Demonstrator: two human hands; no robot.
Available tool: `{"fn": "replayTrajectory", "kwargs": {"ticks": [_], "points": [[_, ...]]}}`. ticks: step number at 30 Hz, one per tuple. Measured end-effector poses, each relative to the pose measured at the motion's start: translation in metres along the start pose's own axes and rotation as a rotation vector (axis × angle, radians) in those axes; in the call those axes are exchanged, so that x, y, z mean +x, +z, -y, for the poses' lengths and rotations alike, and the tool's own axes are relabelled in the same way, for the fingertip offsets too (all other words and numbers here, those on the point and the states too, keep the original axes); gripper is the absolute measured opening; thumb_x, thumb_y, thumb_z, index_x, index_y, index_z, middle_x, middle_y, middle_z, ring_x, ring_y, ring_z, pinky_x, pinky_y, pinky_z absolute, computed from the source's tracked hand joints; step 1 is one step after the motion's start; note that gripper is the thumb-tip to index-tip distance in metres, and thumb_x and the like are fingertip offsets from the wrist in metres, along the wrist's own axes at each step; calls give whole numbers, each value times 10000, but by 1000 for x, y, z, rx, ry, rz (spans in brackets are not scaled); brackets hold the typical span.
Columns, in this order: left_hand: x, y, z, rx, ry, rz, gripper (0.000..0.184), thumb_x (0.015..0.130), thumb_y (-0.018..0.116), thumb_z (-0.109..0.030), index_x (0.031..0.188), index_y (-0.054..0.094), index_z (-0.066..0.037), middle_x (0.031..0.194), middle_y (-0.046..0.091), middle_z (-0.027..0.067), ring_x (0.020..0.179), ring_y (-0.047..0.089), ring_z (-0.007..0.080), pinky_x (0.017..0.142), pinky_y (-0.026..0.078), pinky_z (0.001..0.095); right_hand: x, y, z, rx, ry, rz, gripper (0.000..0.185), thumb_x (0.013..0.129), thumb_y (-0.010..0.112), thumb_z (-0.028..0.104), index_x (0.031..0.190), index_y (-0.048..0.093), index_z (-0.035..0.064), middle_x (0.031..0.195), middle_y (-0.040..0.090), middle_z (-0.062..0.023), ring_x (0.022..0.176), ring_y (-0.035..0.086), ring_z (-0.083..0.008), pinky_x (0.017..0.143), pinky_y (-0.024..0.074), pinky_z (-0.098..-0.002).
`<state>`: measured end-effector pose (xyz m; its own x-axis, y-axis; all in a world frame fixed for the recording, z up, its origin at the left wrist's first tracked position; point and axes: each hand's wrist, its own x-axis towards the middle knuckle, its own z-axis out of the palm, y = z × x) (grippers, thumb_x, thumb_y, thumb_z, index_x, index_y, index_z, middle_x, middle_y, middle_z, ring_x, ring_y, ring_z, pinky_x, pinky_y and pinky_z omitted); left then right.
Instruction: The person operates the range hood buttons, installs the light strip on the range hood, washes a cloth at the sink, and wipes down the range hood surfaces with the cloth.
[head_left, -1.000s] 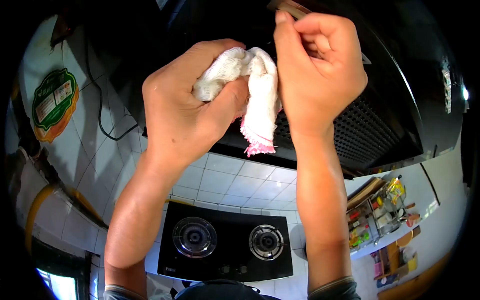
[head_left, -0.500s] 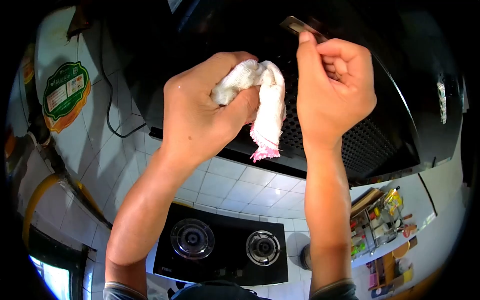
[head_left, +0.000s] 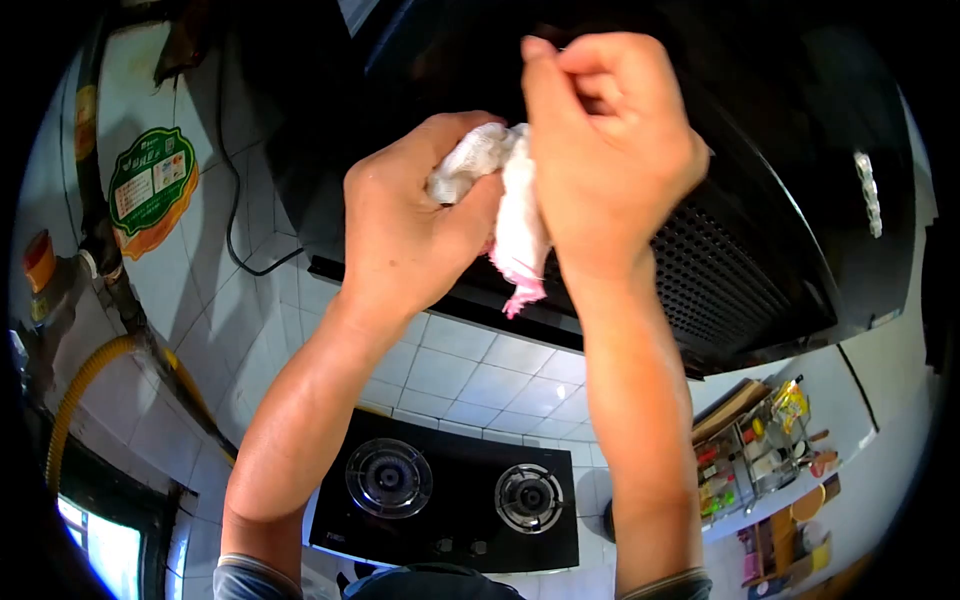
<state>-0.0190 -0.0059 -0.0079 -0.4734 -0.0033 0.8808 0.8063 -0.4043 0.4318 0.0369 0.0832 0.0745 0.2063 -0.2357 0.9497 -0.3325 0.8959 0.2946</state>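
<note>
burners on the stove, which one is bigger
The left burner looks bigger: its round frame spans visibly wider than that of the right burner, which sits on the same black cooktop.

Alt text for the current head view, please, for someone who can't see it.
The left hand grips a pink-edged white cloth in front of a black range hood, beside the closed right hand, whose contents are unclear. Below are a black two-burner stove and white wall tiles.
</note>
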Motion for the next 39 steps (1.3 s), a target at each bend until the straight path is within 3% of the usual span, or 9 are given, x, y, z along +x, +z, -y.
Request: {"fn": "replayTrajectory", "kwargs": {"ticks": [1,3,5,7,11,14,21,30,39], "points": [[1,1,2,24,41,-40,310,822,690,-48,1125,711,16,896,758,139,793,735,182,737,569,299,2,3,0,-51,-8,-18,201,812,838,0,799,642,42,630,677,-7,565,620,-26,543,494,-196],[0,0,-3,46,19,-42,311,838,688,-38,1143,704,20,940,753,146,884,691,117,804,548,285,2,1,1,-191,-52,12,198,810,847,119,790,653,81,622,666,-47,511,660,-158,504,514,-290],[-3,-1,-1,-37,-111,-20,270,884,664,-39,1138,701,43,970,744,89,911,664,119,829,533,281,-2,-9,7,-175,-140,55,146,777,778,47,771,650,117,641,647,-43,556,661,-230,520,510,-319],[0,3,5,-192,-101,18,294,898,656,-11,1186,691,35,998,721,55,899,640,104,814,517,256,-9,-32,5,-117,-254,-11,148,718,719,-37,798,659,73,732,673,-47,612,655,-223,542,514,-313],[3,9,-1,-196,-84,48,343,907,616,15,1244,677,30,1060,714,75,958,643,114,876,516,264,0,-111,-11,-284,-395,42,272,678,719,35,939,690,103,781,632,-27,655,624,-201,556,488,-322],[1,19,-12,-59,-13,-24,412,894,597,29,1297,675,-4,1128,714,108,999,648,142,935,508,288,10,-176,-27,-419,-298,138,557,735,668,5,1290,661,54,728,628,-41,592,602,-224,533,488,-340],[4,27,-9,119,-4,10,449,905,590,-6,1350,648,-18,1137,710,106,1011,645,149,946,504,292,19,-264,-58,-630,-146,199,672,878,587,-44,1534,444,2,716,646,-35,579,596,-105,583,498,-233],[11,31,-3,130,1,-21,416,937,613,-39,1350,645,-4,1151,710,97,1022,647,143,942,509,288,46,-266,-73,-606,-344,290,723,806,594,-42,1518,496,43,552,490,-21,450,464,-129,487,408,-256],[8,26,-1,129,54,8,397,929,592,9,1320,661,-1,1173,716,82,1062,643,134,973,497,286,55,-258,-70,-746,-394,291,732,849,624,14,1546,492,194,547,510,-10,440,473,-127,463,405,-276]]}}
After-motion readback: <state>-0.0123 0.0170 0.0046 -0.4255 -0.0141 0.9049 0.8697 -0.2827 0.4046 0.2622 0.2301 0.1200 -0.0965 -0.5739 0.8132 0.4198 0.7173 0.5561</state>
